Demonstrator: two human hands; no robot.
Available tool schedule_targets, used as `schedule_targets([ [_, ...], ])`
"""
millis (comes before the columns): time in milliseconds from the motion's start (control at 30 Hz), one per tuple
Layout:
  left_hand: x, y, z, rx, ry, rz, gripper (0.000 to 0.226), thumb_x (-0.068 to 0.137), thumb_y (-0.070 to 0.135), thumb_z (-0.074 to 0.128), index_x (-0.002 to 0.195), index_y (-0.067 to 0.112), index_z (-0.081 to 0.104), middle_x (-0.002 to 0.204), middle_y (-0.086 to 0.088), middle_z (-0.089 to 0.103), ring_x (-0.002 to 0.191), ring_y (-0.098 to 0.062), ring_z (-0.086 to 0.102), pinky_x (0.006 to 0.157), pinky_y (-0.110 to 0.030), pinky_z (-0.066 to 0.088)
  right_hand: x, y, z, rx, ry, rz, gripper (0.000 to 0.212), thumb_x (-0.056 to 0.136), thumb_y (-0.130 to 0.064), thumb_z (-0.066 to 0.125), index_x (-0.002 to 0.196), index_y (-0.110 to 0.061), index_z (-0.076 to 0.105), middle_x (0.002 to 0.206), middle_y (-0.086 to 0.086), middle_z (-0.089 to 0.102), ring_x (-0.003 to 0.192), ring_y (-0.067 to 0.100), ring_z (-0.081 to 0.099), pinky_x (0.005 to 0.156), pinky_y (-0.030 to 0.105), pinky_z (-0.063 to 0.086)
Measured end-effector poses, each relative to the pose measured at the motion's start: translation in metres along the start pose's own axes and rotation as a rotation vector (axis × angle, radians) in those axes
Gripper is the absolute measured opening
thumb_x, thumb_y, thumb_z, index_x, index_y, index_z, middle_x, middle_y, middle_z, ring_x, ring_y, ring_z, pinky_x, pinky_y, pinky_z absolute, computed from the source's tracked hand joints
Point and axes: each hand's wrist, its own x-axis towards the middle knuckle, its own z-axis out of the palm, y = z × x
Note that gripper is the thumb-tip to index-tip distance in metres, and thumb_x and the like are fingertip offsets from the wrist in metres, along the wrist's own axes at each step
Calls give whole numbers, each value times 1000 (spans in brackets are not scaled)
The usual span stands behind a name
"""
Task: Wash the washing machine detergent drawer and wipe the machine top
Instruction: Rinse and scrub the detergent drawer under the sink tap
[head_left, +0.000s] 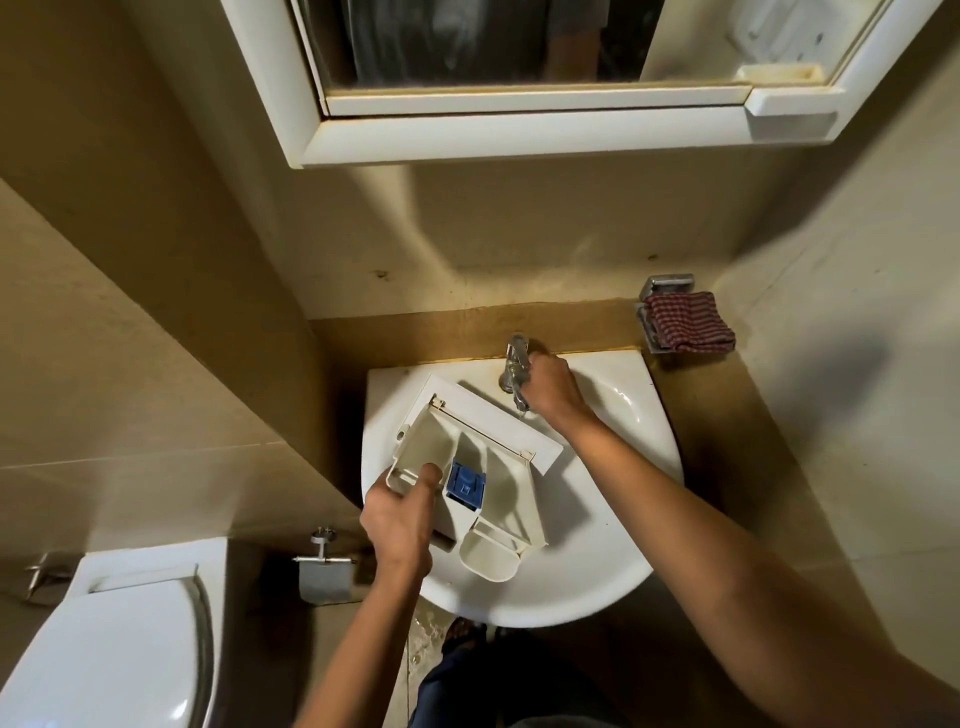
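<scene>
- The detergent drawer (470, 457) lay tilted across the white sink (613, 561), its long front panel toward the tap and its compartments open to the camera.
- A blue insert (466, 485) sat in the drawer's middle compartment.
- The left hand (399, 525) gripped the drawer's near left corner, thumb pressed inside the rim and fingers curled under it.
- The right hand (550, 387) was closed around the metal tap (515, 366) at the back of the sink; how tightly it held was hard to tell.
- A thin trickle seemed to fall from the spout, though the view was too dim to be sure.
- A red checked cloth (688, 325) rested on a metal wall holder (662, 291), right of the sink.
</scene>
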Motion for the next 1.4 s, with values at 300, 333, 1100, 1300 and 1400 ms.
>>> schedule_targets([
  [300,6,-3,-22,-1,-102,22,12,76,21,73,80,15,64,79,-4,67,73,-25,62,70,-37,52,-24,47,-1,204,-106,111,30,84,-38,64,64,-19,52,64,1,55,66,20,54,60,30,38],
  [333,7,-4,-27,-36,-137,11,16,72,23,75,80,13,66,78,-7,69,72,-27,63,67,-39,52,-29,53,-2,198,-186,168,40,83,-48,63,60,-19,48,59,-1,47,59,18,47,56,30,32],
  [1100,18,20,2,-240,-798,63,20,90,-9,49,91,8,61,74,1,70,69,-14,66,55,-26,53,-72,106,-87,1025,-690,374,90,19,-44,97,97,-8,69,92,12,74,77,24,71,74,41,57],
  [1300,28,5,5,-352,-782,4,23,90,-11,46,86,6,60,77,-4,69,74,-17,67,59,-28,55,-69,90,-101,822,-776,273,84,31,-45,96,102,-12,68,97,11,71,83,26,67,95,48,41],
  [1400,29,2,5,-365,-788,36,25,90,-13,46,84,7,60,72,-3,67,69,-15,65,59,-27,55,-67,79,-106,809,-755,250,88,36,-41,95,112,-11,62,98,11,71,82,25,69,82,48,51],
])
